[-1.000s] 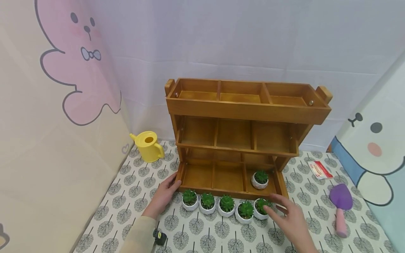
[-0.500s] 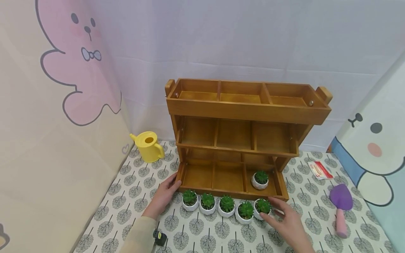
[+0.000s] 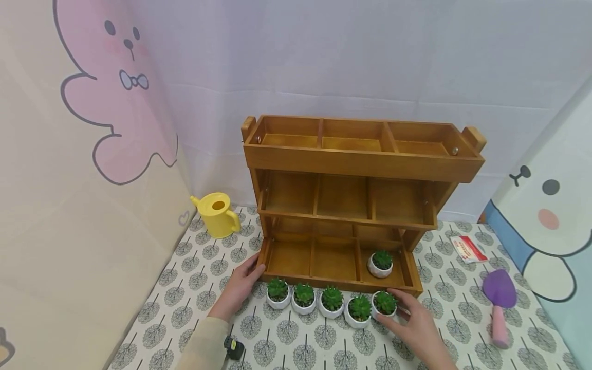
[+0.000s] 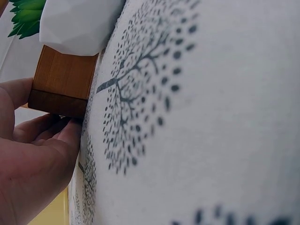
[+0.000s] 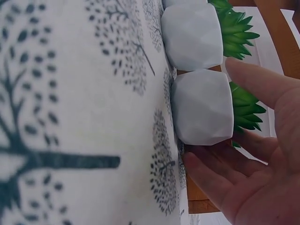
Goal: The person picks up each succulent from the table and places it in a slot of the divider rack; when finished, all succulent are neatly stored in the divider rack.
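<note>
My left hand (image 3: 241, 285) holds the front left corner of a brown tiered wooden planter shelf (image 3: 361, 160). In the left wrist view, its thumb and fingers lie on either side of the wooden corner (image 4: 63, 77). Along the shelf's front stands a row of several small green succulents in white faceted pots. Around the rightmost potted succulent (image 3: 384, 303) my right hand (image 3: 418, 326) has its thumb and fingers, the thumb near the rim and the fingers along the opposite side of the white pot (image 5: 204, 108). Another potted succulent (image 3: 381, 263) sits in the bottom tier's right compartment.
A yellow watering can (image 3: 217, 218) stands left of the shelf. To the right lie a purple toy shovel (image 3: 499, 289) with a pink handle and a red-and-white packet (image 3: 468, 249). A small black device (image 3: 234, 348) is beside the left sleeve.
My right hand has moved left and closer around the rightmost potted succulent, which has shifted very little. The left hand stays on the shelf corner.
</note>
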`<state>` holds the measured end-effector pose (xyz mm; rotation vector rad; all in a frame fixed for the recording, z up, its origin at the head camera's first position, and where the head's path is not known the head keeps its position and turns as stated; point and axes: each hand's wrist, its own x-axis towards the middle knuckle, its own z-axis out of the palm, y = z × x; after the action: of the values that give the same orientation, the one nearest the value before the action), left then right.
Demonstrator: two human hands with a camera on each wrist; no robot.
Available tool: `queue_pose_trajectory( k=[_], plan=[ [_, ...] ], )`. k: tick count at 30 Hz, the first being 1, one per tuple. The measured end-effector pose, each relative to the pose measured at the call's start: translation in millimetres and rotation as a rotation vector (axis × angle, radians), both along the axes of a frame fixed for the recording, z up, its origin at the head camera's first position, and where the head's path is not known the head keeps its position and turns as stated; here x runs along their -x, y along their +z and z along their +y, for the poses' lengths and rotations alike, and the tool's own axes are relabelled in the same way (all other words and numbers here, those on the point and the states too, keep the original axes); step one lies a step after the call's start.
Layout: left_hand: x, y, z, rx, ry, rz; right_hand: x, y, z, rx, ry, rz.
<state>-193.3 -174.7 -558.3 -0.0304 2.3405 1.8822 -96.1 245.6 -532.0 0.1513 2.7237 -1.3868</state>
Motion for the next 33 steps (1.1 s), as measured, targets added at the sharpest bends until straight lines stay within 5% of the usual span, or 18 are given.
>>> queue_pose_trajectory(
  k=[33],
  plan=[
    [2.7,-4.8,-0.9,0.004,0.017,-0.018,7.3,-2.0,-4.1,-0.110,-0.004,-0.038]
  ],
)
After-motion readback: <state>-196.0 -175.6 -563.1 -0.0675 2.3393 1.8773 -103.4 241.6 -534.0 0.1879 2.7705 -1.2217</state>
